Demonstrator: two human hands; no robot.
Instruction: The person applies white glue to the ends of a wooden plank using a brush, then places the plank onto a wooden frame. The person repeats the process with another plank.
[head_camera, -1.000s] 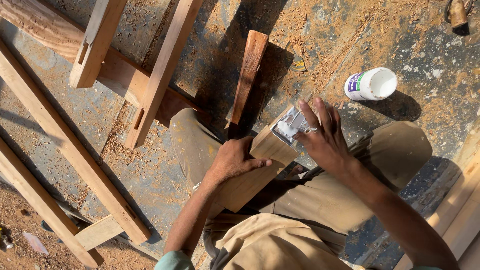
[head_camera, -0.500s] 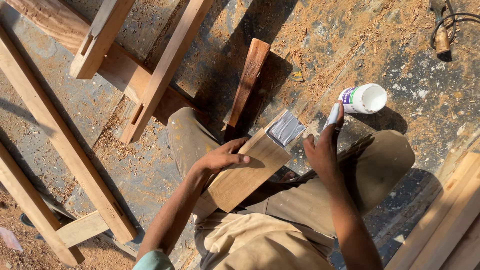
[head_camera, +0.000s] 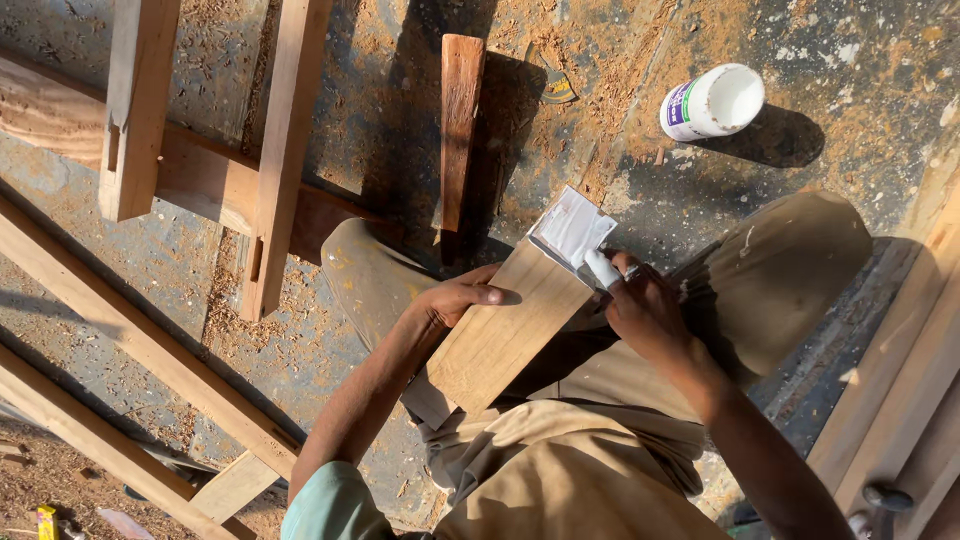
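I sit on a dusty floor with a short wooden block (head_camera: 505, 330) resting across my lap. My left hand (head_camera: 462, 294) grips its left edge, thumb on the top face. The block's far end (head_camera: 572, 229) is coated with white paste. My right hand (head_camera: 643, 305) is at that end, its paste-covered fingertips touching the coated face. An open white tub (head_camera: 712, 102) of paste lies on its side on the floor beyond my right knee.
A dark wooden piece (head_camera: 460, 120) lies just beyond the block. Long timber rails and a jointed frame (head_camera: 270, 160) cover the left side. More planks (head_camera: 900, 380) lie at the right edge. Sawdust and shavings cover the floor.
My right hand went to the tub, picked up paste on its fingers, and has come back to the block's coated end. The left hand kept hold of the block.
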